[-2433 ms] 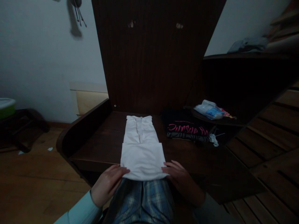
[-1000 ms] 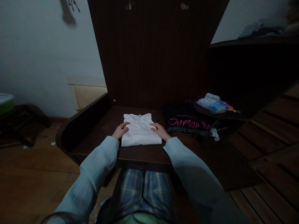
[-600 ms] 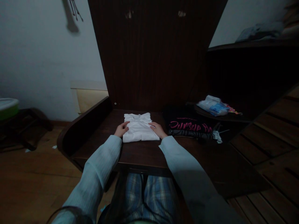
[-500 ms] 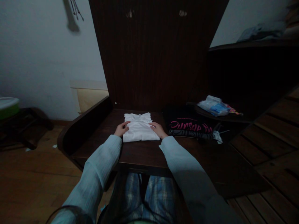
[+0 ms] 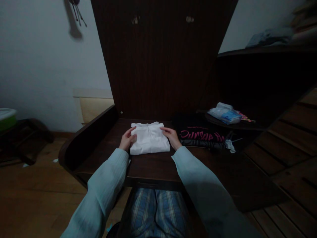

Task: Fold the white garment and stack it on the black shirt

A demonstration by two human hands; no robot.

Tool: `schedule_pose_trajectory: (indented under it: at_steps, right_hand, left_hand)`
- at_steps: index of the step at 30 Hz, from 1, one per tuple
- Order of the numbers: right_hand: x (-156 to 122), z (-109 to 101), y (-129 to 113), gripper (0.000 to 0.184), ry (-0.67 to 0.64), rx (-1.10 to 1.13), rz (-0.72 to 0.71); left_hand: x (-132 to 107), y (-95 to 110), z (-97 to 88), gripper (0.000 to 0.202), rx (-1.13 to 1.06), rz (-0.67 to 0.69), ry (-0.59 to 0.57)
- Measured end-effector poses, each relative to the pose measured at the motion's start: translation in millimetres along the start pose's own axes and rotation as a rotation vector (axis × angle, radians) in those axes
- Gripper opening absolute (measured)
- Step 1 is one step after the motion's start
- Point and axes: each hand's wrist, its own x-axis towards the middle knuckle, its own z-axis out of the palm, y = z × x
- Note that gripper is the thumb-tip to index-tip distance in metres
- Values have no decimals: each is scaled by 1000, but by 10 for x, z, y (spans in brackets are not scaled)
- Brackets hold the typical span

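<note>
A folded white shirt (image 5: 150, 139) lies flat on the dark wooden desktop, its collar side toward the back panel. At its left edge is my left hand (image 5: 127, 138), fingers stretched toward the upper left corner and thumb apart, touching the cloth. My right hand (image 5: 172, 137) lies along the right edge, fingers extended onto the upper right corner. Both hands look open, resting on the shirt's sides without a visible grip. Just right of my right hand sits a stack of dark folded clothes (image 5: 198, 134), the top one with pink lettering.
A raised wooden side board (image 5: 86, 138) bounds the desktop (image 5: 153, 168) on the left, and a tall dark panel (image 5: 160, 66) stands behind. Plastic packets (image 5: 225, 113) lie on a low shelf at the right. A green and white tub (image 5: 7, 119) stands far left.
Both hands have slid toward the shirt's far corners, with the right fingers now straighter. The shirt's far edge looks flatter. The camera view has shifted slightly.
</note>
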Motion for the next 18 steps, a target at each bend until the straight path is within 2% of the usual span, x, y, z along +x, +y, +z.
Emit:
schedule_pose_trajectory:
  at_steps: [3, 5, 7, 9, 11, 13, 14, 16, 18]
  right_hand:
    - [-175, -50, -200, 27, 7, 138, -3]
    - [-354, -125, -317, 31, -21, 191, -12]
    - [-573, -227, -401, 36, -61, 213, -5]
    - [-802, -345, -451, 36, -119, 182, 4]
    - [-1005, -475, -473, 25, -221, 82, 2]
    - [-1150, -613, -474, 8, -336, -97, -33]
    - [-1198, -686, -469, 6, -371, -175, -63]
    - [-1253, -838, -451, 17, -403, -285, -111]
    - [-1270, -1003, -420, 22, -404, -354, -108]
  left_hand:
    - [-188, 191, 40, 74, -133, 40, -47]
    - [-360, 336, 34, 81, -130, 71, -135]
    - [-552, 454, 14, 75, -59, 67, -300]
    - [-744, 517, 11, 60, 20, 33, -539]
    - [-920, 516, 53, 38, 68, 2, -754]
    - [-1065, 477, 150, 22, 104, -2, -887]
    - [-1121, 456, 212, 21, 122, 4, -946]
    - [-1181, 424, 338, 23, 143, 3, -1111]
    - [-1148, 407, 431, 27, 138, -26, -1256]
